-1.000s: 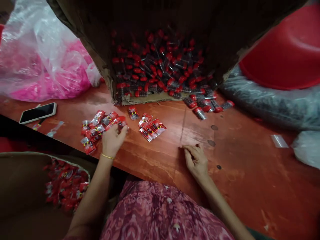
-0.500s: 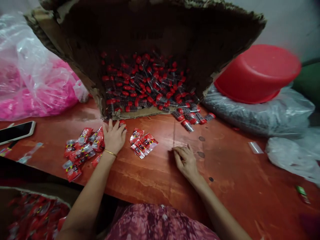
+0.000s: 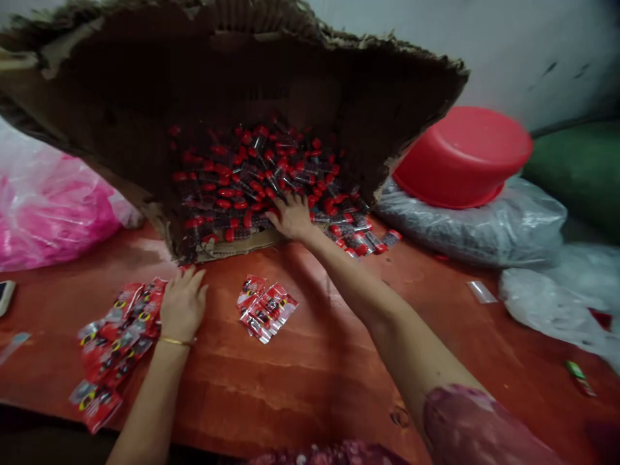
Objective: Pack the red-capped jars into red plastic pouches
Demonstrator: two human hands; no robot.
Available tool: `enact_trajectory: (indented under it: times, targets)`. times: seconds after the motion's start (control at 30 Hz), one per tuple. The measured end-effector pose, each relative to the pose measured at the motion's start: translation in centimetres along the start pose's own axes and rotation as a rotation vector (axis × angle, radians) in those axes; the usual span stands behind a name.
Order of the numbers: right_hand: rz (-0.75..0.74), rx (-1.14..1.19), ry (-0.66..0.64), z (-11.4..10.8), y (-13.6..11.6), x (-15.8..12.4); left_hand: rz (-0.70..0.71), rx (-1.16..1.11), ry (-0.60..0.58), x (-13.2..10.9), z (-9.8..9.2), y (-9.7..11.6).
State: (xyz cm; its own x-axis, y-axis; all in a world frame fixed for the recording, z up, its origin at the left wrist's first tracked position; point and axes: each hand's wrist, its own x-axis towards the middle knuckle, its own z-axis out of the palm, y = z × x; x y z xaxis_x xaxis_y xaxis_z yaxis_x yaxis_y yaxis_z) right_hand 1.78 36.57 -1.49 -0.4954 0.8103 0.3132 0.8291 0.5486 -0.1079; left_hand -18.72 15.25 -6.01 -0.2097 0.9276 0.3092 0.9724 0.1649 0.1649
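Observation:
A torn cardboard box (image 3: 121,123) lies on its side on the red table (image 3: 310,381), full of small clear tubes with red caps (image 3: 232,187). My right hand (image 3: 290,216) reaches into the box mouth and rests on the tubes, fingers curled over them; what it grips is hidden. My left hand (image 3: 183,303) lies flat, fingers spread, on the table beside a heap of red packets (image 3: 116,336). A smaller stack of red packets (image 3: 264,310) lies between my arms.
An upturned red basin (image 3: 460,155) sits on a grey plastic bag (image 3: 484,226) at the right. A clear bag of pink items (image 3: 43,219) lies at the left. Loose tubes (image 3: 365,239) spill from the box. A phone's corner (image 3: 4,294) shows at the left edge.
My right hand has left the table and reached forward into the box onto the tubes. My left hand has flattened beside the packet heap. The view has tilted upward.

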Motion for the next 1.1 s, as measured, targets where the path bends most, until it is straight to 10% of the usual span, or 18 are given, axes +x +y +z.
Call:
enact_trajectory:
  times: [0.13, 0.53, 0.9, 1.1]
  targets:
    - [0.009, -0.011, -0.107, 2.7, 0.6, 1.0, -0.12, -0.055, 0.022, -0.1, 0.1, -1.1]
    - [-0.198, -0.034, 0.057, 2.8, 5.6, -8.7, -0.332, -0.032, -0.097, 0.0, -1.4, -1.2]
    - [-0.156, 0.016, 0.316, 1.3, 7.0, -17.8, -0.418, -0.061, 0.344, -2.3, -6.6, 0.1]
    - [-0.177, 0.102, 0.251, -0.8, 4.7, -21.9, -0.572, 0.093, -0.002, -9.0, -9.7, 0.2]
